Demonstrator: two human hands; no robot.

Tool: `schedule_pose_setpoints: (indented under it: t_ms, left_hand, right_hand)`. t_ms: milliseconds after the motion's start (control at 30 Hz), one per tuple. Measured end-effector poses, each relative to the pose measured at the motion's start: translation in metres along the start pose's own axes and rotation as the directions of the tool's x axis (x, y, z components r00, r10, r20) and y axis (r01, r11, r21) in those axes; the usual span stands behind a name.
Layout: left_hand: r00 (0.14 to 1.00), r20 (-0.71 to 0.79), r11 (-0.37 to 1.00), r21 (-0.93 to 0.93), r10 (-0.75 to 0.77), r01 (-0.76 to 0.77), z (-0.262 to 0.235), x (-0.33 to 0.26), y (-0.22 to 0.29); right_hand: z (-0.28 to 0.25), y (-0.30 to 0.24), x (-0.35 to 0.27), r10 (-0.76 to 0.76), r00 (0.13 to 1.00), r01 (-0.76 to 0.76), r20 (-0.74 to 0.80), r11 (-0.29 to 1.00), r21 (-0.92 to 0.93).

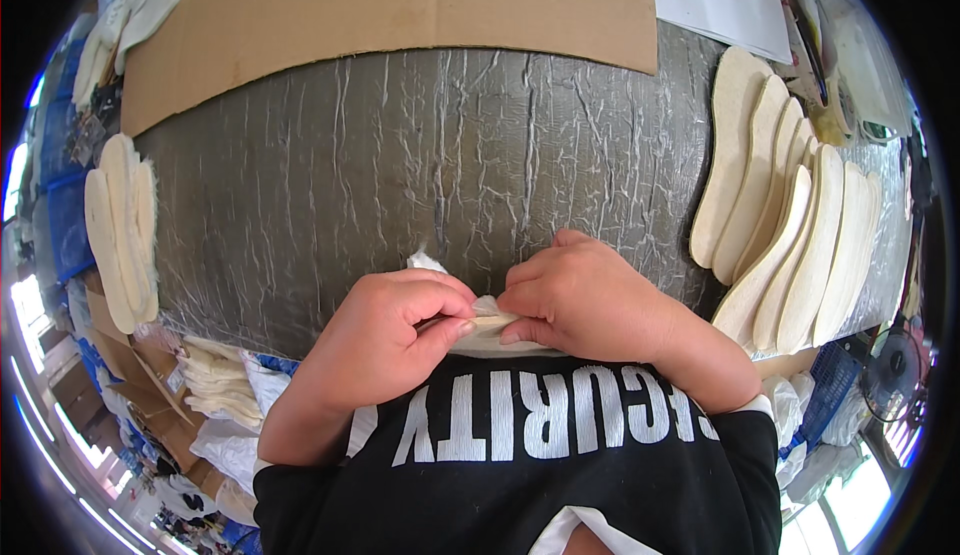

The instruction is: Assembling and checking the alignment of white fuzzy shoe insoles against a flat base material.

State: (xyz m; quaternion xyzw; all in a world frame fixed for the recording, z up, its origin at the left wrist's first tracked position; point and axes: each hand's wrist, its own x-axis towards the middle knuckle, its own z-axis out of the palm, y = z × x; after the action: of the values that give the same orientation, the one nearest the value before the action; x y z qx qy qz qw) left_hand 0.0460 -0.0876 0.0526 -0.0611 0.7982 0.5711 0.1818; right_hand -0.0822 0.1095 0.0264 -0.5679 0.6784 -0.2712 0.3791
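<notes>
Close to my body, at the near edge of the table, both hands pinch a pale cream insole [486, 334]. My left hand [398, 327] is closed, its thumb and forefinger gripping the insole's upper edge. Right beside it, my right hand [588, 293] also pinches that edge, fingertips curled over and thumb below. A white fluffy tip [425, 262] pokes out beyond my left hand; whether it belongs to the same insole, I cannot tell. Much of the held piece is hidden by my fingers.
A fanned row of cream insoles [735, 155] lies on the right, a smaller fleecy pile [122, 235] on the left. Brown cardboard [400, 5] covers the far side of the wrinkled, film-covered table [440, 155]. White paper [720, 10] lies far right; below the left edge are stacked insoles [220, 385].
</notes>
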Motion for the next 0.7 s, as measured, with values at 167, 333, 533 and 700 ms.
schedule_pose_setpoints:
  t_ms: [167,333,533,700]
  left_hand:
    - [0.956,-0.101,0.801,-0.573,-0.275,0.170,0.000,-0.011,0.009]
    - [0.984,-0.149,0.968,-0.243,-0.101,0.063,-0.007,-0.024,-0.001]
    - [0.990,-0.124,0.995,0.066,-0.064,0.073,-0.011,-0.028,0.000]
    - [0.958,-0.197,0.962,0.220,0.208,-0.164,-0.013,-0.017,-0.009]
  right_hand:
    - [-0.001,0.005,-0.002,0.040,0.999,-0.043,0.022,0.993,0.111]
    - [-0.005,0.000,0.000,0.142,0.989,-0.147,0.048,0.981,0.124]
    - [-0.002,0.003,-0.003,0.123,0.992,-0.128,0.038,0.974,0.188]
    - [0.000,0.007,-0.005,0.077,0.997,-0.076,0.004,0.967,0.242]
